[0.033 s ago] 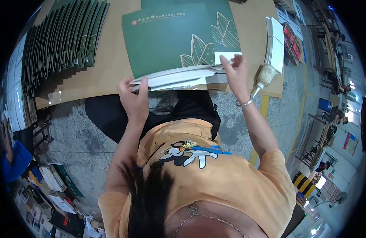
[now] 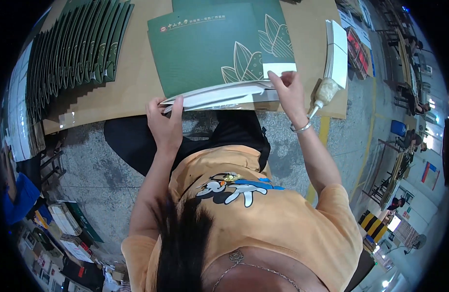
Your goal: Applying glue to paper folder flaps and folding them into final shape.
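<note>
In front of me on the table lies a green paper bag [image 2: 205,53] with gold leaf outlines. Its near edge is lifted, showing the white inside of the folded paper. My left hand [image 2: 166,121] pinches the left corner of this edge between thumb and fingers. At the other end, my right hand [image 2: 291,95] has its thumb and bent fingers closed at the bag's right corner; the fingertips are partly hidden. Beneath and behind it, another green bag [image 2: 275,34] shows, with a white strip [image 2: 279,68] near my right fingers.
A squeeze bottle [image 2: 326,92] with a pale nozzle lies right of my right hand, against a stack of white card strips [image 2: 337,53]. Many folded green bags [image 2: 78,44] stand in a row at the left. The cardboard-covered table [image 2: 98,104] ends just before my lap.
My right thumb and fingers have shifted slightly left and down at the bag's right end. My left hand has moved a little right, and the bag's lifted edge has shifted slightly.
</note>
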Tool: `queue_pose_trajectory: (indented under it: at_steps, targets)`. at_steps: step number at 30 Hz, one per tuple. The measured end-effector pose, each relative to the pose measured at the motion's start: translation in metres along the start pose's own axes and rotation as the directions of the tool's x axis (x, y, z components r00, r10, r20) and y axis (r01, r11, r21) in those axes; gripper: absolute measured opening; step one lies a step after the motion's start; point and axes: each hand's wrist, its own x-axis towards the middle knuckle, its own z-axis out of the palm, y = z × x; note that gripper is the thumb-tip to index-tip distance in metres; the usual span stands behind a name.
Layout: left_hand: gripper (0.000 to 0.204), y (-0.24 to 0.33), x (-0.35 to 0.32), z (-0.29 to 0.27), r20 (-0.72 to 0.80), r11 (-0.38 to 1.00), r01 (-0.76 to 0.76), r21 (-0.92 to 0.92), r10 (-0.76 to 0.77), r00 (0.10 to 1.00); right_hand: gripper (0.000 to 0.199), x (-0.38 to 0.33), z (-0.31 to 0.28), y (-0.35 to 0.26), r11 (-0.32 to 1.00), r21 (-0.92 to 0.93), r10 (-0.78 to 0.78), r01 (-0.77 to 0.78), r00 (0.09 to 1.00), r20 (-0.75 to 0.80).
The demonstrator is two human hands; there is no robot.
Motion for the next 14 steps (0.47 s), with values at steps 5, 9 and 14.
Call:
queue_pose_trajectory:
  at_steps: [5,9,14]
  targets:
    - [0.047,0.003,-0.002,0.002,-0.087,0.994,-0.098,0.043,0.101,0.991,0.052,-0.011,0.005,0.003,0.987,0.148,-0.060,0.064,0.998,-0.033]
    - [0.050,0.006,0.000,-0.003,-0.008,0.986,-0.035,0.161,0.037,0.999,0.045,-0.011,0.013,0.019,0.989,-0.045,-0.138,0.140,0.990,0.042]
    - [0.061,0.002,-0.002,-0.004,-0.054,0.991,-0.026,0.135,0.033,0.998,0.039,-0.004,0.019,0.017,0.983,-0.140,-0.111,0.121,0.991,0.082]
